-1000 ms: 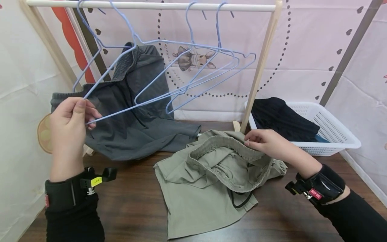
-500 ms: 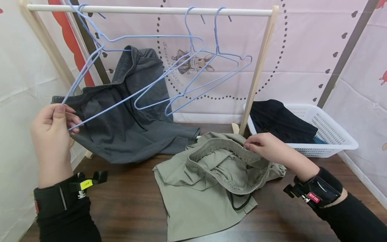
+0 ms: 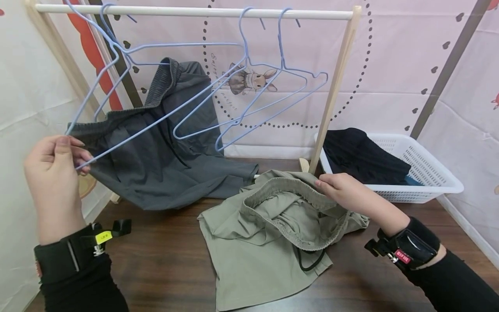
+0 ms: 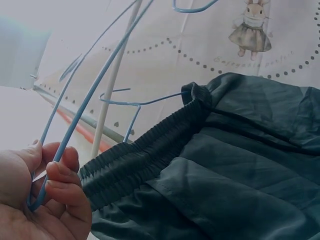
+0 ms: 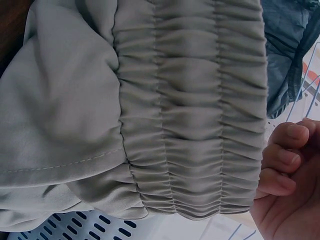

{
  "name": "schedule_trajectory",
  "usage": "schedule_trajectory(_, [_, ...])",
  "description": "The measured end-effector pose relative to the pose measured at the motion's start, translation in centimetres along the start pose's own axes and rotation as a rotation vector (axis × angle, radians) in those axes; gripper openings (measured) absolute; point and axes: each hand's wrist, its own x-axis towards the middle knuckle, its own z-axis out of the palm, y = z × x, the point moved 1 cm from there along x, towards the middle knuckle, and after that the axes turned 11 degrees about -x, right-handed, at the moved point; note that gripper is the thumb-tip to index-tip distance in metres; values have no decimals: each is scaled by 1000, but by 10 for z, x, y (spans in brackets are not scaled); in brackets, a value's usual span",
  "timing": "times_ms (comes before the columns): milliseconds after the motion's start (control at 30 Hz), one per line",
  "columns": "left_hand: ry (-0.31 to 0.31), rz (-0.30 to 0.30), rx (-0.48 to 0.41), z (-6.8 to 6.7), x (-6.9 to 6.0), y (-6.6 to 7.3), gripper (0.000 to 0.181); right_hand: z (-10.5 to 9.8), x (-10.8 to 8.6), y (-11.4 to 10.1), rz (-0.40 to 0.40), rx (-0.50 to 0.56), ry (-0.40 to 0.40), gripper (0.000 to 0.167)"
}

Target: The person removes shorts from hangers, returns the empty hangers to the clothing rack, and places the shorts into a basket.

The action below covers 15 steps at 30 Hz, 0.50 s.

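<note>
My left hand (image 3: 58,173) grips one lower corner of a blue wire hanger (image 3: 134,135), fingers curled round the bend in the left wrist view. The hanger tilts up to the right, its hook end near the rail at top left. Olive-green shorts (image 3: 265,268) with an open elastic waistband and black drawstring lie on the table. At the waistband's right back edge, my right hand (image 3: 343,190) pinches the fabric; in the right wrist view the gathered waistband (image 5: 192,110) hides part of that hand. Dark grey shorts (image 3: 156,177) hang on another blue hanger behind my left hand.
A wooden rack with a white rail (image 3: 187,11) spans the back. Two bare blue hangers (image 3: 280,39) hang at its right. A white plastic basket (image 3: 436,173) holding black clothing (image 3: 362,156) stands at the right, on the brown table (image 3: 163,260).
My left hand has moved left and slightly down, drawing the hanger away from the bare hangers at right. My right hand stays at the olive-green waistband.
</note>
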Motion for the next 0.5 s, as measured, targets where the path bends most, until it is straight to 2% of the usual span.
schedule_trajectory(100, [5, -4, 42, 2, 0, 0, 29, 1, -1, -1, 11, 22, -1, 38])
schedule_trajectory(300, [-19, -32, 10, 15, 0, 2, 26, 2, -2, -2, 4, 39, 5, 37])
schedule_trajectory(367, [-31, -32, 93, 22, -1, 2, 25, 2, -2, -3, 3, 33, -11, 34])
schedule_trajectory(500, [-61, 12, 290, 34, -5, 2, 23, 3, -2, -4, 7, 19, -55, 33])
